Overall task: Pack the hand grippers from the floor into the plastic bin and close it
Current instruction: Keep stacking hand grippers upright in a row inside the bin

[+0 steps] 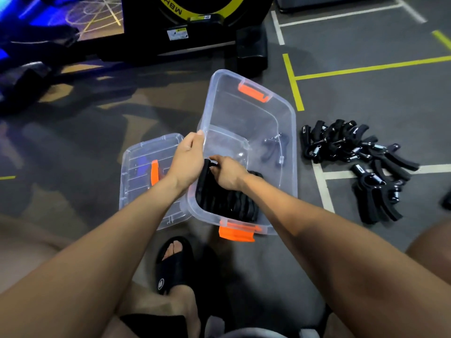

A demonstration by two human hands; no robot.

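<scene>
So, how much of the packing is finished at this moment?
Done: a row of black grippers already sits in the bin.
In hand: the right hand is setting one into that row, while the left hand holds the bin's rim.
Left: a pile lies on the floor to the right, and the lid lies beside the bin, not on it.
</scene>
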